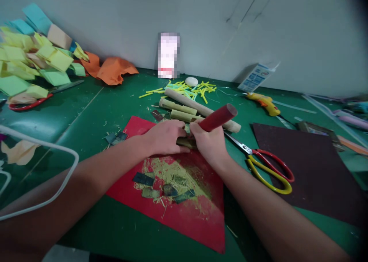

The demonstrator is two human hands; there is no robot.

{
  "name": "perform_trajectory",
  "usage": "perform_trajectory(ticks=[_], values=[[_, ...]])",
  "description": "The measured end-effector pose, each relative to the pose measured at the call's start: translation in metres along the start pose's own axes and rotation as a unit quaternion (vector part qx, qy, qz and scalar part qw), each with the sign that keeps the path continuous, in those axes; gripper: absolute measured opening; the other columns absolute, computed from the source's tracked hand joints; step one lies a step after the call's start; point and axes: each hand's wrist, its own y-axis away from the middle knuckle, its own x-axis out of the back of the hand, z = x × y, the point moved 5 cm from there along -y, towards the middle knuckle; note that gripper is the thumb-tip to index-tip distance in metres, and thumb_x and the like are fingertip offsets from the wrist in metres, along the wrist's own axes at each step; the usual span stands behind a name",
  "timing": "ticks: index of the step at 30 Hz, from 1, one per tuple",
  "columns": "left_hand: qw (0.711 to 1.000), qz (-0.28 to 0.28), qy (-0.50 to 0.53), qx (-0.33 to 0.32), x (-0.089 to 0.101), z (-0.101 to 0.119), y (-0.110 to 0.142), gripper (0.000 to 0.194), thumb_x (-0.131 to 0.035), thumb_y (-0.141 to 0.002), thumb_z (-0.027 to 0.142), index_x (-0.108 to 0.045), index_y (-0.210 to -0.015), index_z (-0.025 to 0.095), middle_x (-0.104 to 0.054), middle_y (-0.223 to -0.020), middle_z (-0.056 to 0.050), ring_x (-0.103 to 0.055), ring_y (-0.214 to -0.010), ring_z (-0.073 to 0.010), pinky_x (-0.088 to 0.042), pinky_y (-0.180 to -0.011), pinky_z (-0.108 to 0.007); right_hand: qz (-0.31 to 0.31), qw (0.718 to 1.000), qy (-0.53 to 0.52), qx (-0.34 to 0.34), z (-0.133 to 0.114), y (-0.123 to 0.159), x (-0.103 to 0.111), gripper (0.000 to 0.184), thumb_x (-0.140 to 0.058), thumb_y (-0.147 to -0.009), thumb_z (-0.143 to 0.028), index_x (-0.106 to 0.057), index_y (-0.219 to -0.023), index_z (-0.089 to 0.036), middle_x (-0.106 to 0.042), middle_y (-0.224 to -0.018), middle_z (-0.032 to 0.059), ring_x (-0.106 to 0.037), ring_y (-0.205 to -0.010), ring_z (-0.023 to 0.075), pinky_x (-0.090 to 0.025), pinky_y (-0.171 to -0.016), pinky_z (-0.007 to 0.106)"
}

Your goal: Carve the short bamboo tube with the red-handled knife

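Note:
My left hand [166, 136] is closed on a short greenish-brown stick [185, 141] over a red sheet [201, 231]. Closed beside it, my right hand [211, 143] grips a tool with a thick red round handle [220, 117] that slants up to the right. The tool's working end is hidden by my fingers. Yellowish shavings [172, 166] and several dark green flat pieces [143, 179] lie on the sheet below my hands. Just beyond my hands are two short pale-green sticks [178, 107] and a longer tan rod [198, 105].
Scissors [270, 172] with red and yellow handles lie right, partly on a dark brown sheet [304, 158]. Behind are a yellow glue gun [264, 103], cut yellow strips [184, 89] and a lit phone [168, 55]. Folded papers [37, 59] pile left; a white cable [75, 158] crosses my left forearm.

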Motion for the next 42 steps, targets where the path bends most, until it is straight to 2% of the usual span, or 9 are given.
perform_trajectory(ticks=[4, 6, 10, 22, 31, 33, 37, 42], values=[[0.999, -0.002, 0.054, 0.006, 0.0004, -0.0020, -0.0002, 0.030, -0.069, -0.084, 0.046, -0.075, -0.091, 0.018, -0.066, -0.098, -0.007, -0.063, -0.091, -0.0220, -0.048, -0.080, -0.034, -0.023, 1.000, -0.012, -0.010, -0.0043, 0.0065, -0.0021, 0.018, -0.054, -0.063, -0.024, -0.042, -0.051, -0.023, -0.042, -0.049, -0.0053, -0.038, -0.051, 0.0101, -0.033, -0.049, 0.027], [0.999, -0.007, 0.041, 0.010, -0.0006, -0.0025, -0.0001, 0.031, -0.068, -0.084, 0.047, -0.074, -0.089, 0.018, -0.065, -0.096, -0.006, -0.062, -0.090, -0.0214, -0.047, -0.078, -0.033, -0.025, 0.999, -0.024, -0.015, -0.0042, 0.0076, -0.0016, 0.018, -0.054, -0.063, -0.023, -0.041, -0.050, -0.023, -0.041, -0.048, -0.0053, -0.037, -0.050, 0.0101, -0.032, -0.048, 0.027], [1.000, -0.007, -0.014, -0.002, -0.0022, -0.0023, -0.0002, 0.035, -0.067, -0.084, 0.052, -0.073, -0.084, 0.018, -0.061, -0.090, -0.006, -0.060, -0.086, -0.0214, -0.045, -0.075, -0.033, 0.030, 0.999, -0.033, 0.012, -0.0032, 0.0030, 0.0057, 0.017, -0.054, -0.066, -0.022, -0.043, -0.052, -0.023, -0.042, -0.050, -0.0049, -0.037, -0.051, 0.0103, -0.030, -0.048, 0.027], [1.000, -0.009, -0.016, 0.003, 0.0002, -0.0006, -0.0004, 0.035, -0.067, -0.083, 0.052, -0.074, -0.086, 0.018, -0.060, -0.090, -0.006, -0.059, -0.084, -0.0215, -0.045, -0.072, -0.033, -0.004, 1.000, 0.007, 0.002, 0.0016, -0.0018, 0.0016, 0.017, -0.055, -0.067, -0.024, -0.044, -0.053, -0.022, -0.043, -0.052, -0.0049, -0.038, -0.054, 0.0108, -0.031, -0.050, 0.028], [1.000, -0.011, 0.021, -0.015, -0.0008, -0.0004, -0.0002, 0.030, -0.066, -0.086, 0.047, -0.075, -0.091, 0.018, -0.065, -0.101, -0.008, -0.062, -0.096, -0.0236, -0.047, -0.083, -0.036, -0.010, 1.000, -0.019, 0.004, -0.0020, 0.0052, -0.0001, 0.016, -0.055, -0.063, -0.023, -0.043, -0.052, -0.023, -0.042, -0.050, -0.0056, -0.038, -0.052, 0.0103, -0.032, -0.050, 0.027], [1.000, -0.008, 0.023, -0.007, -0.0002, -0.0007, 0.0000, 0.030, -0.066, -0.086, 0.047, -0.074, -0.091, 0.018, -0.064, -0.100, -0.008, -0.061, -0.095, -0.0233, -0.048, -0.082, -0.035, -0.008, 0.999, -0.031, 0.006, -0.0027, 0.0071, 0.0008, 0.017, -0.054, -0.064, -0.023, -0.041, -0.052, -0.023, -0.041, -0.049, -0.0058, -0.037, -0.051, 0.0102, -0.031, -0.048, 0.027], [1.000, -0.018, -0.012, -0.005, -0.0006, 0.0004, -0.0004, 0.034, -0.065, -0.086, 0.050, -0.073, -0.083, 0.017, -0.061, -0.091, -0.007, -0.060, -0.090, -0.0226, -0.047, -0.078, -0.035, 0.037, 0.998, -0.037, 0.026, -0.0039, 0.0049, 0.0065, 0.017, -0.054, -0.067, -0.022, -0.042, -0.054, -0.023, -0.042, -0.051, -0.0053, -0.039, -0.053, 0.0107, -0.032, -0.051, 0.028], [1.000, -0.012, -0.014, -0.012, -0.0001, 0.0008, -0.0009, 0.033, -0.066, -0.085, 0.049, -0.074, -0.088, 0.018, -0.061, -0.090, -0.007, -0.060, -0.091, -0.0240, -0.047, -0.080, -0.037, 0.011, 1.000, -0.019, 0.020, 0.0002, 0.0003, 0.0038, 0.015, -0.055, -0.068, -0.023, -0.045, -0.057, -0.022, -0.045, -0.054, -0.0049, -0.041, -0.054, 0.0109, -0.034, -0.053, 0.027]])
